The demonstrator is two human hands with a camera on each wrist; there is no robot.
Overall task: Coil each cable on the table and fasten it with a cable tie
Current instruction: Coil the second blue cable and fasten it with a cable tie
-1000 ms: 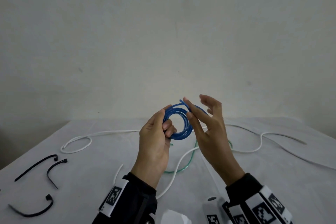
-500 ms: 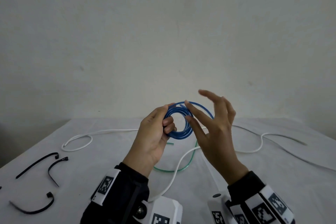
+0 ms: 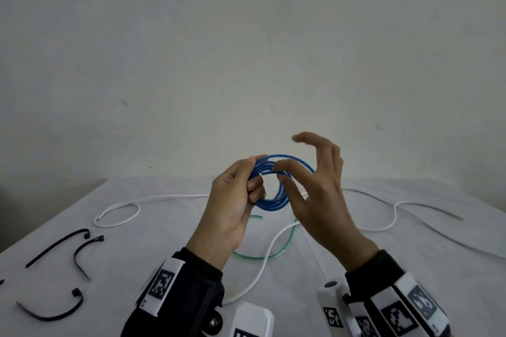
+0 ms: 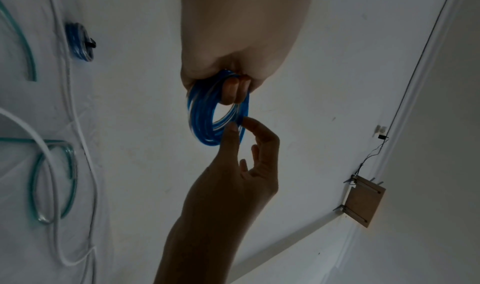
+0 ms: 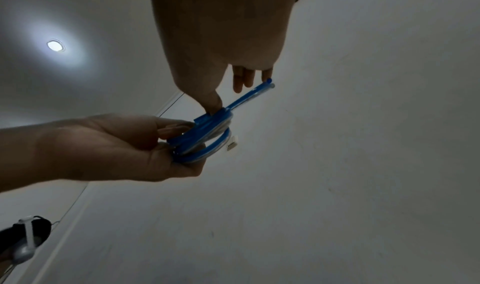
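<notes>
A blue cable wound into a small coil (image 3: 273, 204) is held up above the table. My left hand (image 3: 252, 178) grips its left side, thumb in front and fingers through the ring (image 4: 202, 122). My right hand (image 3: 287, 153) is at the coil's right side. Its thumb (image 5: 214, 103) presses on the windings while its fingers stay spread and nearly straight above. One looser outer loop runs behind the right palm, and the free cable end (image 5: 269, 82) sticks out by the fingers. Three black cable ties (image 3: 57, 246) lie at the table's left.
A long white cable (image 3: 164, 197) and a green cable (image 3: 257, 258) lie loose across the white table (image 3: 410, 268) under the hands. Another blue coil (image 4: 80, 42) with a black tie round it lies on the table. A plain wall stands behind.
My right hand's fingers have lifted and spread away from the coil, and its thumb has come to rest on the windings. The last loop has widened. My left hand keeps its grip.
</notes>
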